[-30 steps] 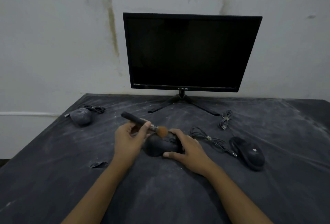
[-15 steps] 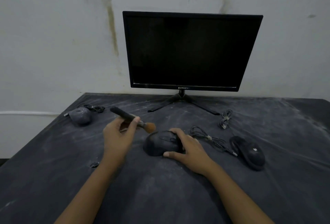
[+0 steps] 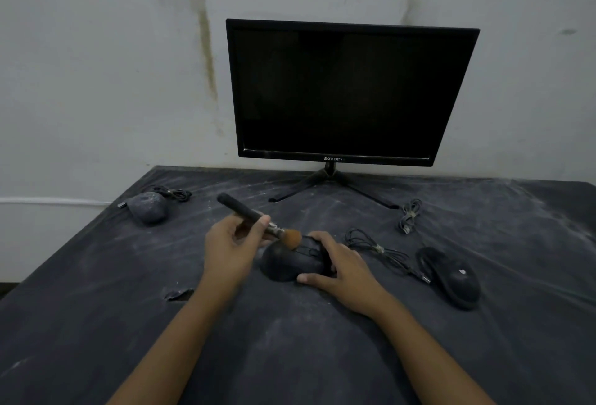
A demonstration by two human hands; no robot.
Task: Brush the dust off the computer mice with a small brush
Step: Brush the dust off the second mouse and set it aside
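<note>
Just left of the mouse, the left hand pinched the brush, slanted down onto its top. The right hand gripped the mouse's right side.

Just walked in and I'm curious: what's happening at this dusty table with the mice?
A person is dusting computer mice. The left hand holds a small brush, its orange bristles on the middle mouse, which the right hand grips to steady it. A dust-coated mouse waits at far left; another black mouse lies to the right.
</note>
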